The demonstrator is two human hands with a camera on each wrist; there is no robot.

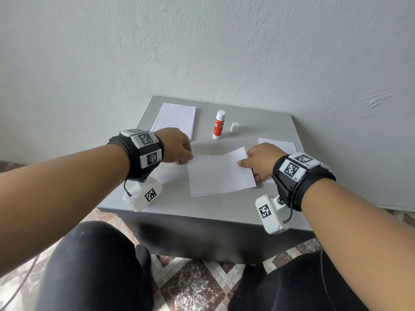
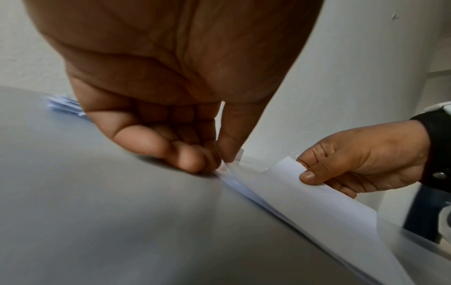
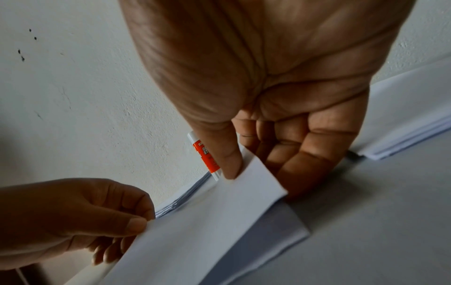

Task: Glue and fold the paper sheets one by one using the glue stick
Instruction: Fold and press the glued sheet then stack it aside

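Observation:
A white paper sheet (image 1: 221, 173) lies on the grey table (image 1: 202, 205), its far edge lifted and curling over. My left hand (image 1: 179, 151) pinches the sheet's far left corner between thumb and fingers (image 2: 219, 160). My right hand (image 1: 258, 161) pinches the far right corner (image 3: 244, 169), thumb on top of the paper. A red and white glue stick (image 1: 219, 127) stands upright behind the sheet, uncapped, with its white cap (image 1: 234, 127) standing beside it on the right. In the right wrist view the glue stick (image 3: 205, 156) shows just past my thumb.
A stack of white sheets (image 1: 176, 120) lies at the table's far left. More white paper (image 1: 278, 144) lies at the right, partly behind my right hand. A grey wall stands right behind the table. My knees are below the front edge, over a patterned floor.

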